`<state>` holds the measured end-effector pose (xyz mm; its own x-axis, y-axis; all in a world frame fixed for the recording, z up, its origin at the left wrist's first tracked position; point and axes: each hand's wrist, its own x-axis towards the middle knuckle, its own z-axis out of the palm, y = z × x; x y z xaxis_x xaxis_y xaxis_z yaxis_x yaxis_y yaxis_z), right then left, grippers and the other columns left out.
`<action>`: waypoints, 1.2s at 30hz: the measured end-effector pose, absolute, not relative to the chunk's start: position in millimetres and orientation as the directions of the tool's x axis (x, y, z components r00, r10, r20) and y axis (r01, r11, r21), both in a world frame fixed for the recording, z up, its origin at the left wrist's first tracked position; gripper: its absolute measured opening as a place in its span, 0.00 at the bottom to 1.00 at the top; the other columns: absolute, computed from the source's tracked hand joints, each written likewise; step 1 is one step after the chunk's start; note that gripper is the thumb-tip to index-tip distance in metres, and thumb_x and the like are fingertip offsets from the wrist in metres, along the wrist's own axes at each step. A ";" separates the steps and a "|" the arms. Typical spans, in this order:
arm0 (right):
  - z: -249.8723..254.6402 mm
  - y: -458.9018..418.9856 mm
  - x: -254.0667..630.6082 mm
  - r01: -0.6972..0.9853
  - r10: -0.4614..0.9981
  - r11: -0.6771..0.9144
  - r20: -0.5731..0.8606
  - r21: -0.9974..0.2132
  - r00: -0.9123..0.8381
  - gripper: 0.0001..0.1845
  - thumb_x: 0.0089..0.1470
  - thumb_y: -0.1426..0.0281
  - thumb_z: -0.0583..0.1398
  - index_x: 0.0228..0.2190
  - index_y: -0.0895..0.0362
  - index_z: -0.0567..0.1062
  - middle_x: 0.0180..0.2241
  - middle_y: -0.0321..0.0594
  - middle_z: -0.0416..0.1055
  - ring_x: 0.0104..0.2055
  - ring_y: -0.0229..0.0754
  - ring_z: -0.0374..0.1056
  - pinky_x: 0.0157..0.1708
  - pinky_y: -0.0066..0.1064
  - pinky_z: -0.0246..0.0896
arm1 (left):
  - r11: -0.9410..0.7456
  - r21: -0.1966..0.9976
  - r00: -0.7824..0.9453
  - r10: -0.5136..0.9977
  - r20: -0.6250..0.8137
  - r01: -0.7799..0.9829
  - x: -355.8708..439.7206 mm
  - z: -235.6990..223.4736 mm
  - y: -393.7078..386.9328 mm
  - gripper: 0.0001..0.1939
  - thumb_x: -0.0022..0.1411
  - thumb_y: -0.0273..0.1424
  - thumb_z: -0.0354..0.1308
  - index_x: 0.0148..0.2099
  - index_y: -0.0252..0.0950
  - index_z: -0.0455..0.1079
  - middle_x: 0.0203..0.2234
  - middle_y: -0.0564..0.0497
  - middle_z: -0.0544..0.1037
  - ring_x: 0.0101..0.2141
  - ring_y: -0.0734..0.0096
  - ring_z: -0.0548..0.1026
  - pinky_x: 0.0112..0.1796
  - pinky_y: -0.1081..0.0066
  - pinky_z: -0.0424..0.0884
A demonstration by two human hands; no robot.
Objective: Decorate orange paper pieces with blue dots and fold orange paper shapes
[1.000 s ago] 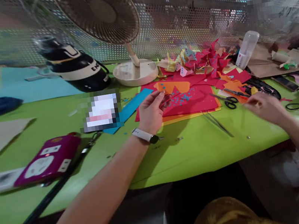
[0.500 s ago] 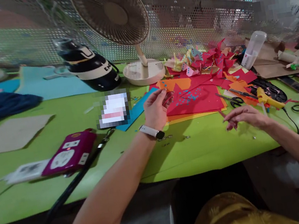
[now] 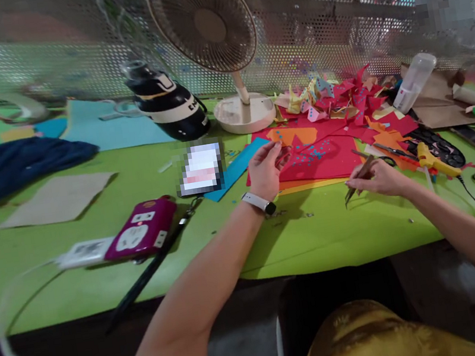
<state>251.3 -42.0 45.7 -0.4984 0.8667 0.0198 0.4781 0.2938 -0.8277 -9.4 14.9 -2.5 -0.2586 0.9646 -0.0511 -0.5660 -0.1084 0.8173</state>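
My left hand [image 3: 265, 172], with a watch on its wrist, pinches the edge of an orange paper piece [image 3: 298, 135] that has a few blue dots on it. Under and beside it lies a red paper sheet [image 3: 338, 159] scattered with small blue dots [image 3: 312, 154]. My right hand [image 3: 375, 179] grips a pair of tweezers [image 3: 357, 179], its tip angled down to the left above the green table [image 3: 311, 244]. Just behind that hand are black scissors [image 3: 385, 159], partly covered by the fingers.
Folded red paper shapes [image 3: 355, 96] are heaped at the back. A fan [image 3: 243, 118], a dark bottle [image 3: 175, 112] and a phone [image 3: 200, 169] stand or lie left of them. A purple power socket [image 3: 140, 232] is at left, a yellow glue gun [image 3: 437, 158] at right.
The view has swung slightly left. My right hand has turned and closed; tweezers now show clearly in its fingers. My left hand stays at the orange paper.
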 end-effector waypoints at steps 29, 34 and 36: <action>-10.9 22.6 195.6 0.229 0.956 0.237 0.185 -0.944 -0.228 0.22 0.51 0.46 0.63 0.33 0.52 0.78 0.32 0.40 0.78 0.32 0.44 0.77 0.36 0.38 0.76 | -0.007 0.825 -0.275 0.944 -0.181 -0.566 -12.5 -8.8 4.8 0.11 0.47 0.29 0.72 0.34 0.38 0.74 0.31 0.53 0.81 0.36 0.67 0.81 0.36 0.70 0.76; -8.8 20.2 194.7 0.216 0.954 0.249 0.201 -0.944 -0.221 0.22 0.51 0.48 0.64 0.34 0.53 0.78 0.32 0.40 0.78 0.31 0.43 0.77 0.35 0.37 0.76 | -0.004 0.819 -0.267 0.946 -0.182 -0.574 -12.0 -7.7 3.1 0.10 0.48 0.29 0.71 0.34 0.37 0.75 0.30 0.53 0.81 0.35 0.68 0.81 0.36 0.70 0.76; -7.7 19.6 194.1 0.209 0.956 0.243 0.197 -0.947 -0.220 0.22 0.50 0.48 0.64 0.34 0.54 0.79 0.32 0.40 0.78 0.31 0.43 0.77 0.34 0.36 0.76 | 0.002 0.826 -0.262 0.948 -0.181 -0.563 -12.0 -7.9 2.6 0.10 0.48 0.29 0.71 0.34 0.38 0.75 0.31 0.52 0.81 0.36 0.67 0.81 0.36 0.70 0.76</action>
<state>194.1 19.6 -7.7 -0.2197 0.9555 0.1967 0.2087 0.2430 -0.9473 -12.0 2.6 -7.9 -0.2619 0.9481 -0.1805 -0.5635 0.0016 0.8261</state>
